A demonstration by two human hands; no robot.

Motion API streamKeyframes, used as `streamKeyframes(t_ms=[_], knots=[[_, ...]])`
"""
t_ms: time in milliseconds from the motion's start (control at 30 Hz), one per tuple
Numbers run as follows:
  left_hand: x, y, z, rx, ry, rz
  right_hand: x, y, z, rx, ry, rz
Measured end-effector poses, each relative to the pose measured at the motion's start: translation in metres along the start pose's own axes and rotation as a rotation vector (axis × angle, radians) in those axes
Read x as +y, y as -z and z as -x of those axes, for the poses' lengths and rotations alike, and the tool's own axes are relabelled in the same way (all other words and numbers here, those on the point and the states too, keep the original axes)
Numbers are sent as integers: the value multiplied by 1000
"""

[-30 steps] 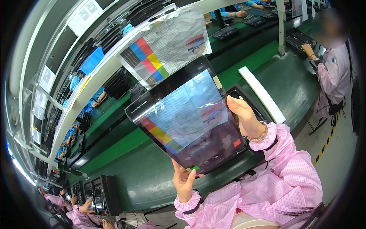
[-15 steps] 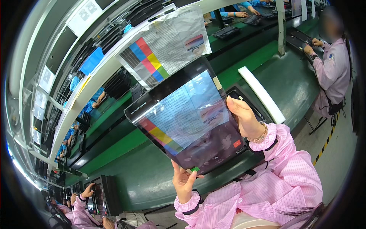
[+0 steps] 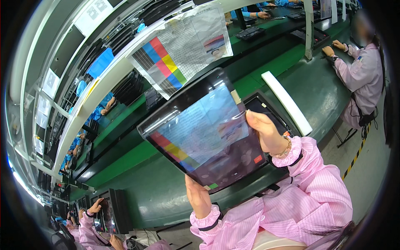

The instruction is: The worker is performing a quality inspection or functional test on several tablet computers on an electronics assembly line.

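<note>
A dark, flat tablet (image 3: 208, 137) is held tilted in the air above the green tabletop (image 3: 316, 91); colour bars and printed text are shown on its lit screen.

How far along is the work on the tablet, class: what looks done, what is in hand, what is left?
Done: the tablet is lifted off the green bench and its lit screen shows the colour test chart hanging above. In hand: the left hand holds its lower edge, the right hand its right edge. Left: it is not yet set down; a second dark device lies behind it.
</note>
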State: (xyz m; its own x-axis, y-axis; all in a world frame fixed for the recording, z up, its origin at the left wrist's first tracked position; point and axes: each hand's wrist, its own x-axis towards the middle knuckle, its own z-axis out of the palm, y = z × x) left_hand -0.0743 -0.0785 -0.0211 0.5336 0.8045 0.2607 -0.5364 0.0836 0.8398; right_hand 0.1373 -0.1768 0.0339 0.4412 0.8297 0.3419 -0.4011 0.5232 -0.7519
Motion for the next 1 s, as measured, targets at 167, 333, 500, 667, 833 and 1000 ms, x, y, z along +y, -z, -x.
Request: streamKeyframes(t_ms=[167,333,500,667,833,1000], knots=[[-3,-7,-7,77,-16,-121,10,8,-3,48,-180,-110],[-17,6,8,110,203,-105,-21,61,-42,-139,-120,-580],[-30,19,-3,87,323,-100,-52,95,-10,157,8,130],[-69,58,-32,130,446,-153,-26,184,31,295,-390,1126],[-86,78,-37,188,579,-207,-17,192,43,222,-631,1321],[-36,39,-37,37,-284,-1320,-6,189,31,190,-837,1270]])
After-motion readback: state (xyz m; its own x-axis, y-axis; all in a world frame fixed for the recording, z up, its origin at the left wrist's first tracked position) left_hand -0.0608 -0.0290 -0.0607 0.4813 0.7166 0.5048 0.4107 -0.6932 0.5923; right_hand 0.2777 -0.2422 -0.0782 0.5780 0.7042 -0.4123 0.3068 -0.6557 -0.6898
